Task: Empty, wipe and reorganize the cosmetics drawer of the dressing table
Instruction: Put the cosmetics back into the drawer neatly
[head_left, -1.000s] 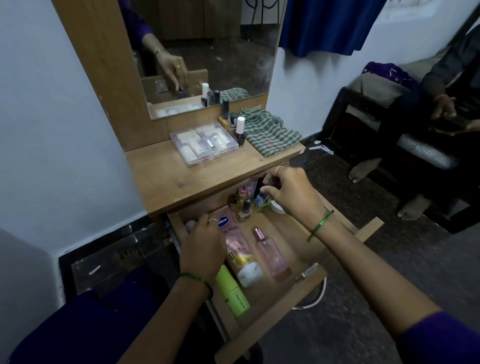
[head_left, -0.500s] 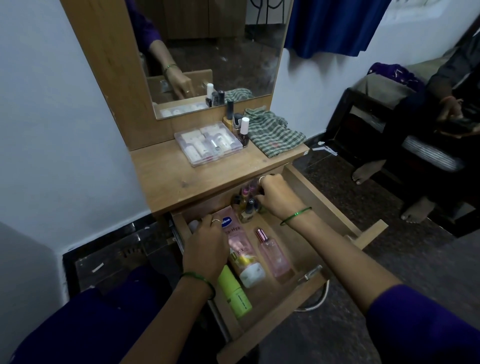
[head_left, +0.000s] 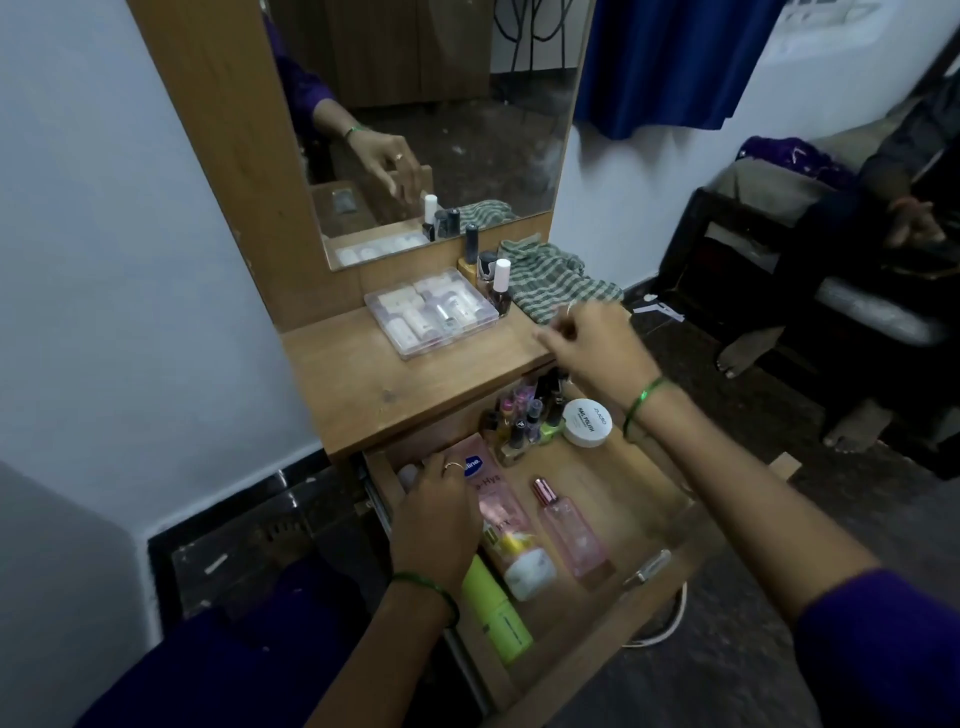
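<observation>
1. Head view, the step: emptying is under way. The drawer (head_left: 597, 670) stands pulled out below the tabletop (head_left: 363, 374) and is far from empty. A cluster of polish bottles (head_left: 522, 421) stands at its back, just beside a white tub (head_left: 588, 422). A pink tube (head_left: 506, 525), a perfume bottle (head_left: 569, 530) and a green tube (head_left: 496, 616) lie nearer the front.

2. Doing it well: I would carry the small bottles upright and set them with the bottles (head_left: 491, 275) already standing at the back of the tabletop, between the clear box (head_left: 431, 312) and the cloth (head_left: 558, 280). The middle of the top should stay free for the larger tubes. Glass bottles packed close will probably tip if one is dragged out sideways, so lift straight up. The cloth comes in only when the drawer is bare.

3. Right hand (head_left: 597, 343): raised over the tabletop's right edge, near the cloth, fingers curled with the tips drawn together. It is blurred, and whether it pinches a small bottle I cannot tell.

4. Left hand (head_left: 436, 519): resting inside the drawer at its left side, fingers bent down over something pale at the back left corner, knuckles just beside the pink tube. Whether it truly grips that thing I cannot tell.
</observation>
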